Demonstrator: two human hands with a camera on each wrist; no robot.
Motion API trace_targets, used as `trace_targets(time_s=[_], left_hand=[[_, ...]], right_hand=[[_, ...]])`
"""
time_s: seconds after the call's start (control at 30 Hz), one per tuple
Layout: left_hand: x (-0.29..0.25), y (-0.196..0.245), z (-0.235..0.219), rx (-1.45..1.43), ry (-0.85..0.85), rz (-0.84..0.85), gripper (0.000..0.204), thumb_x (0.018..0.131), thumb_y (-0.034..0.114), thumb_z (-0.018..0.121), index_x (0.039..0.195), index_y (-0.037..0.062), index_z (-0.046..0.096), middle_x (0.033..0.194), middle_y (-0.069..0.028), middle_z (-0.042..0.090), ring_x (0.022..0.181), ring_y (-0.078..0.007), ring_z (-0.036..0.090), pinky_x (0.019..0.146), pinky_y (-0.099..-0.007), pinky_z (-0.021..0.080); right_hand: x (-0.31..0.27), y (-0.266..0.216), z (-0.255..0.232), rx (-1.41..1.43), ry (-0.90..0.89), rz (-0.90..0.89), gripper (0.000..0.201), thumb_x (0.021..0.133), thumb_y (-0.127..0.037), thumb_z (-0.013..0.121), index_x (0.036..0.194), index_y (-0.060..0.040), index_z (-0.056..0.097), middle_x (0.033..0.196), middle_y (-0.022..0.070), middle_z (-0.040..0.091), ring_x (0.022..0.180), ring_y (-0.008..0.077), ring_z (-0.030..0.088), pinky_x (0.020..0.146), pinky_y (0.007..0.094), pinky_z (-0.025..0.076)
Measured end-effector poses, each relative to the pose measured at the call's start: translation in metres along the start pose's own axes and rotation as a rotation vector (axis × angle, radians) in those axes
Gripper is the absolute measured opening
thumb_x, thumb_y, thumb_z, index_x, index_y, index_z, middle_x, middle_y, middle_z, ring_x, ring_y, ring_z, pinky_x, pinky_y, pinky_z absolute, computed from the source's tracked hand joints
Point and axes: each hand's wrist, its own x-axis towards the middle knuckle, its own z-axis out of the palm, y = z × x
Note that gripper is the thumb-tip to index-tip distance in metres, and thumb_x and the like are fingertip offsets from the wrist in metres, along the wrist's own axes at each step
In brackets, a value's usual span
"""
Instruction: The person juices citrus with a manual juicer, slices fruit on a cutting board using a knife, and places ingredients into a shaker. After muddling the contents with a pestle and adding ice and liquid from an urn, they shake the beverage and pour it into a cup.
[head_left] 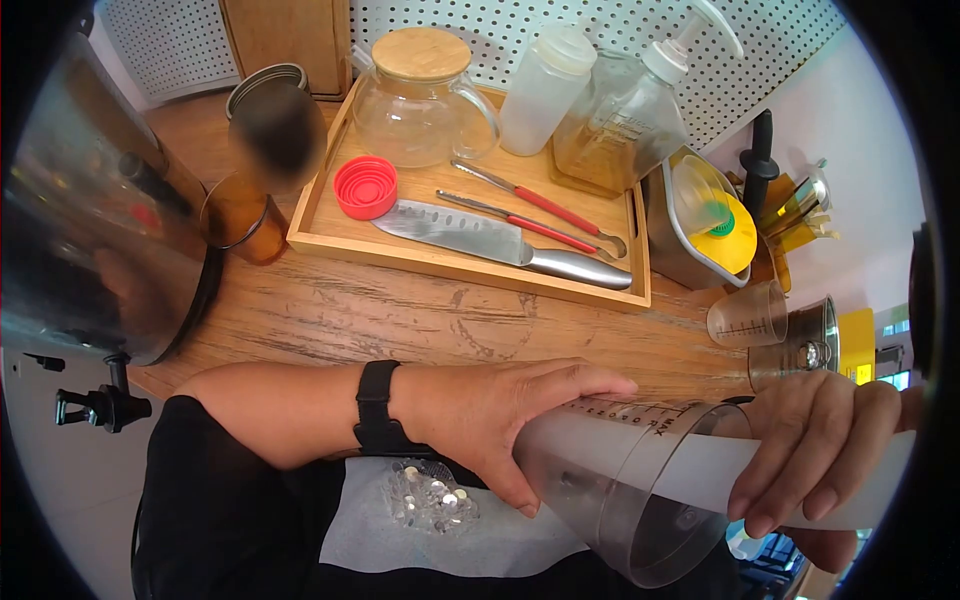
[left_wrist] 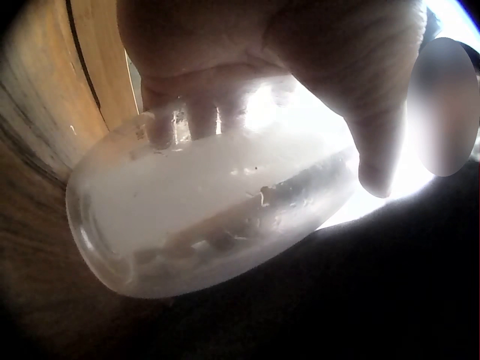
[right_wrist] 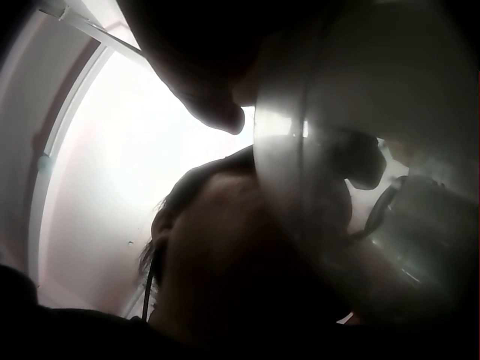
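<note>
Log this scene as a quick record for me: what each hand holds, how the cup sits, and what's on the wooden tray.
Left hand: holds the clear cup
Right hand: holds a white strip
Cup pose: tipped sideways, mouth toward the right hand
Strip position: reaches into the cup
Wooden tray: glass teapot, squeeze bottle, pump bottle, red round piece, knife, red-handled tongs
</note>
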Motion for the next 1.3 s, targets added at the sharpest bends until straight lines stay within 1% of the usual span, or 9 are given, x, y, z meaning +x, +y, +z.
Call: trace_targets(time_s=[0.37,0.57,0.83,0.87,0.93,1.03,1.13,1.17,1.3], left_hand=[[-0.001,0.002,-0.001,0.033,0.000,0.006,0.110,0.058,0.025,0.091,0.145,0.0024,0.028,0.132,-0.0163,0.046,0.122,-0.0282,0.048,0.102,-0.0359,0.039],[-0.001,0.006,-0.003,0.028,-0.046,-0.033,0.108,0.060,0.022,0.088,0.146,0.0026,0.026,0.137,-0.0189,0.043,0.129,-0.0307,0.043,0.108,-0.0370,0.035],[0.001,0.003,-0.007,-0.006,0.027,-0.159,0.120,0.052,0.030,0.093,0.147,0.0030,0.024,0.141,-0.0158,0.039,0.132,-0.0281,0.039,0.110,-0.0389,0.031],[0.001,0.002,-0.007,-0.021,0.046,-0.173,0.122,0.051,0.030,0.094,0.147,0.0031,0.023,0.142,-0.0151,0.039,0.133,-0.0275,0.039,0.111,-0.0392,0.030],[-0.001,0.001,-0.007,-0.053,0.082,-0.199,0.127,0.048,0.032,0.095,0.148,0.0033,0.023,0.143,-0.0136,0.038,0.134,-0.0263,0.037,0.112,-0.0398,0.029],[-0.002,0.001,-0.006,-0.093,0.065,-0.219,0.131,0.045,0.034,0.097,0.148,0.0034,0.022,0.145,-0.0121,0.037,0.134,-0.0251,0.036,0.113,-0.0403,0.027],[0.012,0.004,-0.007,-0.059,0.138,-0.114,0.128,0.047,0.033,0.096,0.147,0.0040,0.022,0.146,-0.0102,0.034,0.135,-0.0269,0.035,0.113,-0.0420,0.027],[0.022,0.005,-0.006,-0.070,0.093,-0.109,0.127,0.048,0.032,0.096,0.147,0.0039,0.023,0.146,-0.0102,0.035,0.135,-0.0267,0.035,0.113,-0.0418,0.027],[0.050,0.012,0.007,-0.109,-0.053,-0.104,0.122,0.050,0.031,0.095,0.147,0.0037,0.024,0.145,-0.0102,0.037,0.134,-0.0260,0.037,0.112,-0.0412,0.029]], right_hand=[[0.013,0.016,0.005,0.024,0.010,-0.123,0.059,0.080,-0.013,0.078,0.120,0.0050,0.038,0.085,0.0153,0.060,0.069,0.0254,0.070,0.058,0.0299,0.064],[0.026,0.013,-0.017,0.126,-0.376,0.005,0.096,0.081,-0.011,0.076,0.150,-0.0099,0.010,0.095,0.0176,0.056,0.070,0.0329,0.067,0.062,0.0437,0.063],[0.020,0.036,-0.019,0.325,-0.182,-0.352,0.090,0.088,-0.016,0.071,0.151,-0.0103,0.008,0.098,0.0258,0.054,0.070,0.0362,0.063,0.063,0.0440,0.059],[0.018,0.034,0.018,0.224,0.233,-0.420,0.092,0.084,-0.012,0.075,0.149,-0.0034,0.011,0.093,0.0276,0.056,0.070,0.0356,0.064,0.061,0.0418,0.059],[0.016,0.032,0.001,0.038,0.112,-0.284,0.094,0.072,-0.003,0.079,0.142,0.0111,0.018,0.085,0.0270,0.060,0.066,0.0321,0.065,0.059,0.0373,0.059],[0.008,0.021,0.006,0.049,0.215,-0.204,0.077,0.072,-0.011,0.080,0.134,0.0004,0.036,0.091,0.0069,0.055,0.075,0.0127,0.056,0.066,0.0277,0.048],[0.011,0.056,0.019,0.259,0.387,-0.484,0.089,0.067,0.004,0.077,0.139,0.0124,0.026,0.100,0.0220,0.061,0.071,0.0253,0.064,0.058,0.0309,0.054],[0.010,0.059,-0.009,0.029,-0.079,-0.409,0.089,0.068,0.003,0.077,0.140,0.0113,0.026,0.119,0.0202,0.055,0.079,0.0266,0.063,0.059,0.0312,0.053],[0.017,0.034,-0.012,-0.138,-0.014,-0.341,0.055,0.076,-0.006,0.075,0.119,0.0062,0.042,0.099,0.0150,0.058,0.072,0.0222,0.061,0.058,0.0299,0.050]])
